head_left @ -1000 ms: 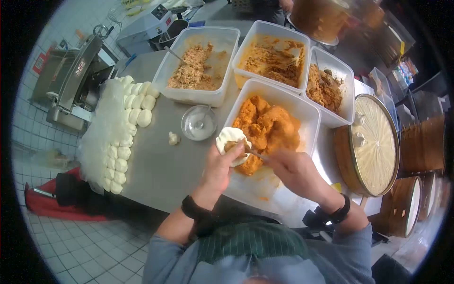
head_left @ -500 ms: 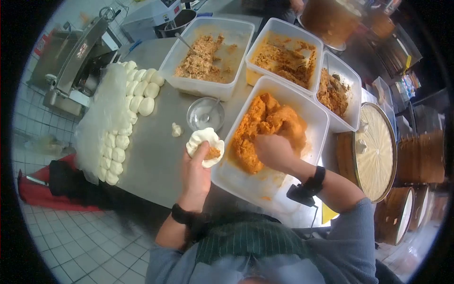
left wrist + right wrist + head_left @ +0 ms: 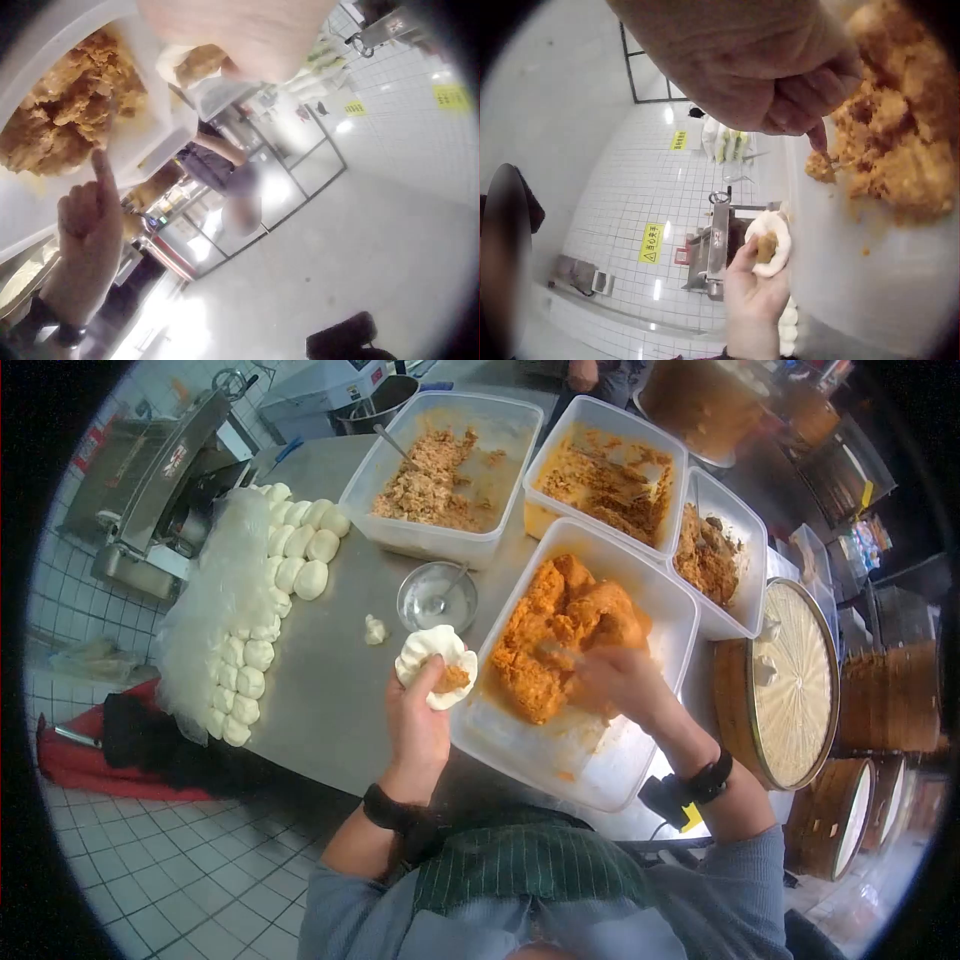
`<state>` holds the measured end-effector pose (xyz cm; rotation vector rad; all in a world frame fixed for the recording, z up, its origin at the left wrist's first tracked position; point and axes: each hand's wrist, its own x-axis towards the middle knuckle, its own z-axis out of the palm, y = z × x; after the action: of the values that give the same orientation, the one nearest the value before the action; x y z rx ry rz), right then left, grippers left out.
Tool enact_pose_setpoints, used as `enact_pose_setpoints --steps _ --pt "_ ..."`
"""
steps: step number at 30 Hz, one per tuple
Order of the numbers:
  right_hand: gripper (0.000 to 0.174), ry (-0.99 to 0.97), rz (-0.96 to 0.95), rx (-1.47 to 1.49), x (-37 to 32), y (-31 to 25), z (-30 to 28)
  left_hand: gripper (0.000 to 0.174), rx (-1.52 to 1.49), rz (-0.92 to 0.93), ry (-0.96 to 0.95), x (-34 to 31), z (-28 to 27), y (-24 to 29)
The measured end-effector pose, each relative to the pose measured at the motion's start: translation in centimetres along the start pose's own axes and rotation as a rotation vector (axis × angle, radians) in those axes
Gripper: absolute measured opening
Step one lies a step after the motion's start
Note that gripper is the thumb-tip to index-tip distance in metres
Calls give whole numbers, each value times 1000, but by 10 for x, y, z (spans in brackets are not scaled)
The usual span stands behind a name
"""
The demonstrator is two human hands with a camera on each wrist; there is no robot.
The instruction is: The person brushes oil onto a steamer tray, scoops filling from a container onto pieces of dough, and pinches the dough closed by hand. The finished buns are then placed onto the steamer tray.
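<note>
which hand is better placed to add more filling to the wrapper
Right. The right hand is over the orange filling in the tub, gripping a thin tool whose tip is in the filling. The left hand cups the dough wrapper beside the tub, so it is occupied.

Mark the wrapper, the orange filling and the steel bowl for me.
wrapper (image 3: pixel 424 649), head view, white upper edge.
orange filling (image 3: pixel 560 615), head view, middle of the mound.
steel bowl (image 3: pixel 424 612), head view, bare bottom.

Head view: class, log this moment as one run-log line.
left hand: holds wrapper, part filled | right hand: grips stick, tip in filling | tub: beside wrapper
</note>
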<state>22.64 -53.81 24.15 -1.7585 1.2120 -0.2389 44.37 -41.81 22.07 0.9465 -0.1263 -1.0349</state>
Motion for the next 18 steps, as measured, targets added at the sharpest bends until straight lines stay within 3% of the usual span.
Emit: enact_pose_setpoints --steps 1,3,4,6,10,14,18 --pt "26 9 4 3 0 2 -1 30 3 -5 -8 -1 2 0" --pt "25 125 -78 -462 4 -10 -2 33 39 34 -73 -1 6 -1" --pt "25 134 -74 -462 11 -14 0 33 40 31 -82 -1 7 -2" --pt "22 -44 4 -741 25 -20 10 39 -85 -42 -146 -2 9 -3" --pt "18 22 -187 -724 36 -16 38 35 -37 -83 -138 -5 12 -12" --pt "17 -53 -178 -816 14 -21 36 35 -19 -43 -166 -2 11 -15" --pt "17 -74 -229 -658 9 2 48 37 -68 -65 -175 0 5 -19"
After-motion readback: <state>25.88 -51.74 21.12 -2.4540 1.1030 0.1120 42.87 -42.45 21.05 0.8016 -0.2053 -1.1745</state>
